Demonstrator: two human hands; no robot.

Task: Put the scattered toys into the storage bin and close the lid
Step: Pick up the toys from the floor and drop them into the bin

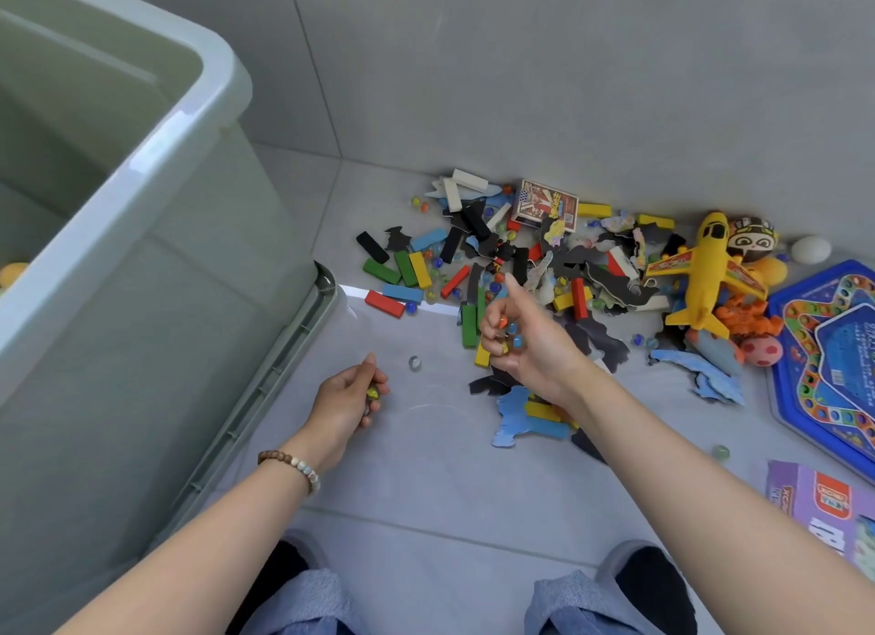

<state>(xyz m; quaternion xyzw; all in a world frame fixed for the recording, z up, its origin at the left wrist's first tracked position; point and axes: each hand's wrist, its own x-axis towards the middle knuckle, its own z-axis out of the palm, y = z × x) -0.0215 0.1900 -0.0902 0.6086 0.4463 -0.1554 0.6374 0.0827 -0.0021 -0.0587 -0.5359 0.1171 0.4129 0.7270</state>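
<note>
The open pale-green storage bin fills the left side of the view, standing on the grey tiled floor. A little yellow shows inside it at the far left. Its lid lies flat on the floor against the bin's base, with the ribbed edge showing.

The scattered toys are heaped to the right along the wall: coloured wooden blocks, dark and blue puzzle pieces and many marbles. A blue game board and a yellow toy plane lie at the far right of the heap.

Both bare forearms reach forward from the bottom of the view. The left wrist wears a beaded bracelet.

The right hand hovers over the near edge of the heap, thumb raised, its fingers curled round a cluster of marbles. The left hand is low over the floor near the lid, fingers curled round a yellow marble.

A clear marble lies on the floor between the two hands.
</note>
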